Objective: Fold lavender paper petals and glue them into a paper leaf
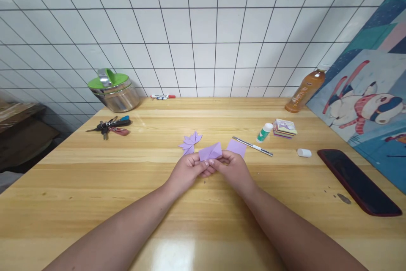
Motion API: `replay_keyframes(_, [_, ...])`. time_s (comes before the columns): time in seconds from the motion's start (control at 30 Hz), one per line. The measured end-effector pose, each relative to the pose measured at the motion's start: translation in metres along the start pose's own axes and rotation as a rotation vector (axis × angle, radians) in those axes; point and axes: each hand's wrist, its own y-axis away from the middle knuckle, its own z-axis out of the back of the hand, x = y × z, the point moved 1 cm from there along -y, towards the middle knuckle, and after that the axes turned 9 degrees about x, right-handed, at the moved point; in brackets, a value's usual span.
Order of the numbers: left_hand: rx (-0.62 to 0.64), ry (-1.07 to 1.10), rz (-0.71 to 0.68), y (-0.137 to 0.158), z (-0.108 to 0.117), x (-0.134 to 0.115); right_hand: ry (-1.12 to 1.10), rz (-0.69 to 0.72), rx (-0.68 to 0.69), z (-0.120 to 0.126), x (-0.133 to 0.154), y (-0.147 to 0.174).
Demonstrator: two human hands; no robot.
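Observation:
A folded piece of purple paper (209,151) is held up between both hands above the wooden table. My left hand (190,168) pinches its left side, thumb along the lower edge. The fingers of my right hand (233,167) are closed on its right side, and the two thumbs meet near the bottom. Just behind the left hand lies a purple folded paper shape with pointed petals (190,140). A flat purple paper sheet (237,147) lies behind the right hand, partly under a slim silver pen-like tool (253,146).
A glue stick (264,132), its white cap (304,153), a stack of coloured paper (284,128) and a phone (358,182) lie rightward. A tea bottle (306,90) stands behind. Leftward are keys (111,127), a green-lidded metal pot (116,93) and markers (163,97).

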Motion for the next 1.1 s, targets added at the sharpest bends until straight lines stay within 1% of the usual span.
replay_keyframes(0.1, [0.007, -0.072, -0.020, 0.000, 0.001, -0.001, -0.095, -0.026, -0.012, 0.003, -0.002, 0.000])
replay_keyframes(0.2, [0.010, -0.119, -0.016, -0.001, 0.004, -0.002, -0.109, -0.034, -0.071, 0.008, 0.003, 0.000])
replay_keyframes(0.27, [0.025, -0.123, 0.003, -0.001, 0.005, -0.002, -0.108, -0.030, -0.101, 0.011, 0.006, 0.001])
replay_keyframes(0.33, [0.042, -0.115, 0.016, 0.000, 0.006, -0.002, -0.115, -0.034, -0.099, 0.011, 0.008, 0.002])
replay_keyframes(0.43, [0.049, -0.103, 0.019, -0.001, 0.009, 0.001, -0.143, -0.083, -0.108, 0.015, 0.006, 0.002])
replay_keyframes(0.53, [0.034, -0.094, 0.028, -0.002, 0.014, 0.004, -0.180, -0.137, -0.177, 0.024, 0.006, 0.001])
replay_keyframes(0.6, [0.013, -0.094, 0.032, -0.003, 0.017, 0.005, -0.184, -0.115, -0.235, 0.031, 0.008, 0.001])
replay_keyframes(0.63, [0.008, -0.098, 0.031, -0.003, 0.018, 0.005, -0.180, -0.086, -0.239, 0.032, 0.010, 0.002])
replay_keyframes(0.67, [0.011, -0.105, 0.032, -0.002, 0.018, 0.004, -0.176, -0.063, -0.214, 0.033, 0.011, 0.002])
replay_keyframes(0.7, [0.022, -0.114, 0.035, -0.002, 0.017, 0.004, -0.170, -0.058, -0.158, 0.031, 0.012, 0.002])
replay_keyframes(0.73, [0.040, -0.124, 0.038, -0.002, 0.015, 0.004, -0.161, -0.075, -0.082, 0.028, 0.012, 0.003])
replay_keyframes(0.8, [0.081, -0.140, 0.038, -0.001, 0.011, 0.004, -0.122, -0.153, 0.055, 0.020, 0.010, 0.003])
replay_keyframes(0.83, [0.094, -0.144, 0.036, -0.001, 0.008, 0.004, -0.096, -0.186, 0.084, 0.017, 0.008, 0.003])
replay_keyframes(0.9, [0.101, -0.146, 0.031, -0.001, 0.006, 0.006, -0.069, -0.213, 0.084, 0.012, 0.005, 0.003])
replay_keyframes(1.1, [0.086, -0.114, 0.062, -0.002, 0.007, 0.005, -0.087, -0.223, -0.028, 0.016, 0.007, 0.003])
